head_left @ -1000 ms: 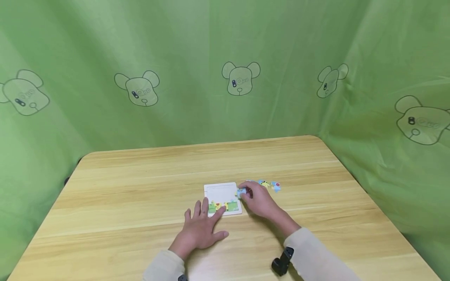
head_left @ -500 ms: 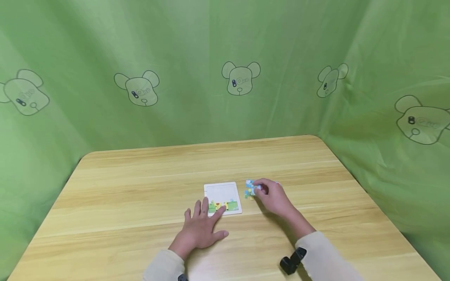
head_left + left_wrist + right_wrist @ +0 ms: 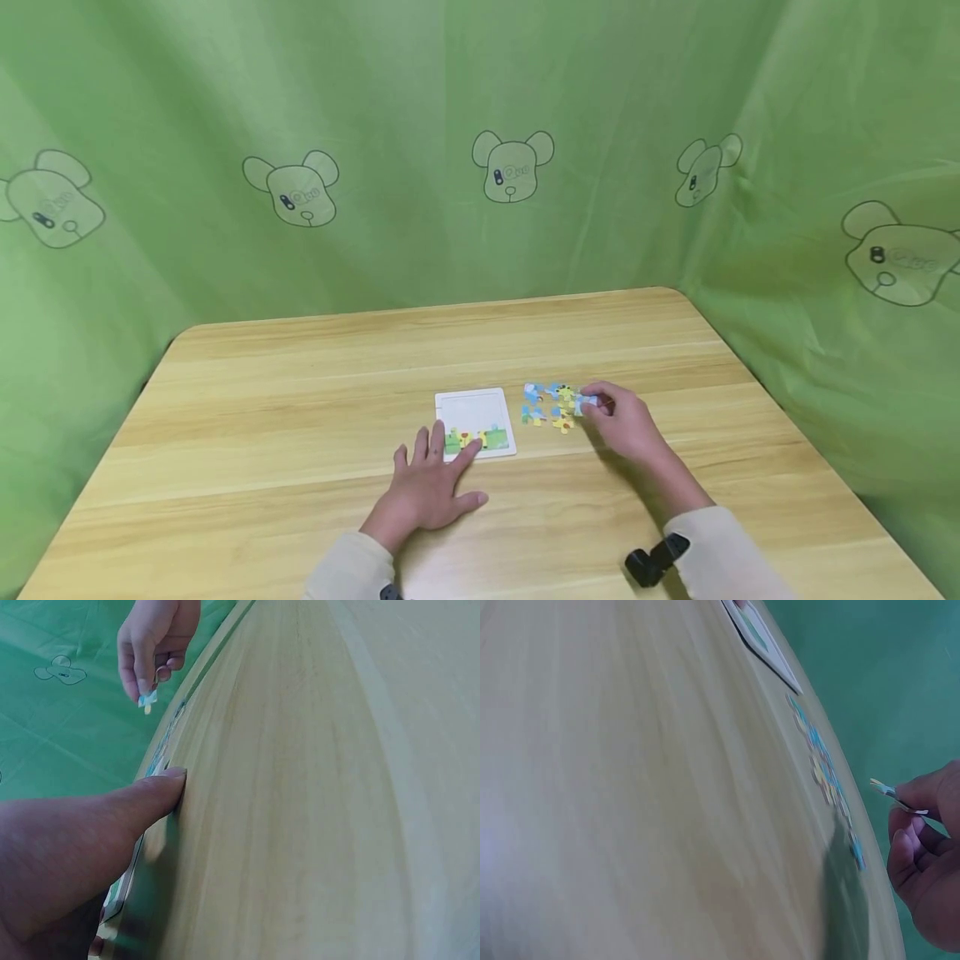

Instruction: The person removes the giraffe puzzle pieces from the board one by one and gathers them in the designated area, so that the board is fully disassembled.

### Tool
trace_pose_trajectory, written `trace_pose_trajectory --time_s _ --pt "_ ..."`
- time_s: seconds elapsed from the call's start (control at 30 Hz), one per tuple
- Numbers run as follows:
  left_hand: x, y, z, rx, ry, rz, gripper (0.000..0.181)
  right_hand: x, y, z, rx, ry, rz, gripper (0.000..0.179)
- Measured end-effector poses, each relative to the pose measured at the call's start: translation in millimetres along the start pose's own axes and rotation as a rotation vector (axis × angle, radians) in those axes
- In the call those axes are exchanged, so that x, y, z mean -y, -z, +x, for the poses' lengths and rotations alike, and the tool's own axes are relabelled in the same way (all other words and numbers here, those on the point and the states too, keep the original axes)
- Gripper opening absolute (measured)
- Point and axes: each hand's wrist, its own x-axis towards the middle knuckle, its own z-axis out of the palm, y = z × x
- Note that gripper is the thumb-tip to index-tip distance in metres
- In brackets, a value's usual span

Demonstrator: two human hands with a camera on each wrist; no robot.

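Observation:
My right hand (image 3: 624, 423) pinches a light blue jigsaw puzzle piece (image 3: 586, 403) between thumb and fingers. In the right wrist view that piece (image 3: 889, 792) shows edge-on above the table. Several loose puzzle pieces (image 3: 562, 422) in blue, yellow and green lie just left of this hand. Fingers spread, my left hand (image 3: 429, 492) rests at the near side of a white puzzle tray (image 3: 472, 408), its fingertips on the lower left rim and on the bottom row. That row of fitted pieces (image 3: 497, 439) is green with yellow figures; the rest of the tray is bare white.
The wooden table (image 3: 300, 400) spreads out around the puzzle. A green curtain (image 3: 405, 233) printed with bear heads hangs behind it and along both sides. A black wrist device (image 3: 654, 563) sits at the right sleeve, low over the table.
My right hand has moved right from the tray's edge, past the loose pieces, which are now uncovered. It now pinches a piece at their right end. The left hand stays put.

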Motion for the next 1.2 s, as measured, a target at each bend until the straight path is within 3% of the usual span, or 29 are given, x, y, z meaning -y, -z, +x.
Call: trace_pose_trajectory --time_s 0.23,0.53,1.2 --pt "0.5 -0.1 0.3 0.000 0.000 -0.001 0.073 -10.8 9.4 -5.5 -0.022 -0.022 -0.070 0.028" --pt "-0.4 1.7 -0.8 0.000 -0.004 -0.011 0.073 -18.6 5.7 -7.4 0.038 -0.048 -0.135 0.023" --pt "-2.2 8.6 -2.4 -0.004 -0.006 -0.012 0.074 -13.3 -3.4 -1.8 -0.027 -0.057 -0.259 0.035"
